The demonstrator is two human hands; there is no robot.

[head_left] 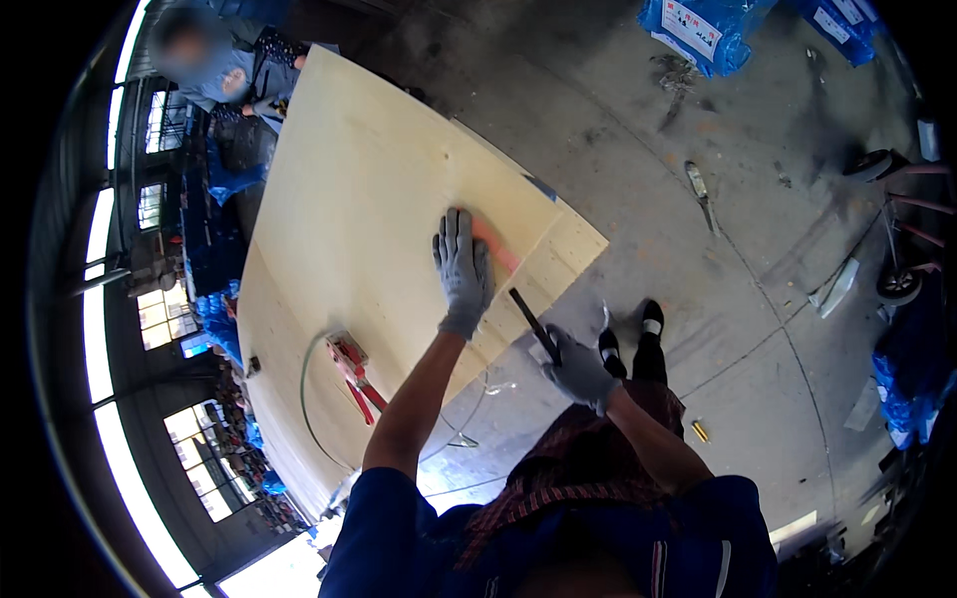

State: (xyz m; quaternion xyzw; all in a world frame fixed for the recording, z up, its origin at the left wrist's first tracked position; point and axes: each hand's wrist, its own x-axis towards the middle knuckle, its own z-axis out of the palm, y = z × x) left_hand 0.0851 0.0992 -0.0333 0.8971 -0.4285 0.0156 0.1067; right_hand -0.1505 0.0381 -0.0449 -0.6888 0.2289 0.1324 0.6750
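My left hand [463, 271], in a grey glove, lies flat with fingers stretched out on a pale plywood sheet [349, 189]. Beside its fingertips a red-orange patch [498, 249] shows on the wood. In my right hand [581, 369], also gloved in grey, is a long, dark, bar-like tool [526, 314]; its exact kind is unclear. The tool's far end reaches the near edge of the wood, close to a narrow board strip [563, 244]. A red-handled metal tool [349, 364] rests on the sheet left of my forearm, beside a thin green strap [304, 394].
Another person [224, 80] is at the far left corner of the plywood. On the concrete floor to the right lie a long-handled tool [701, 194] and a small yellow item [700, 432]. A wheeled cart [902, 284] and blue wrapped bundles [708, 30] stand farther off.
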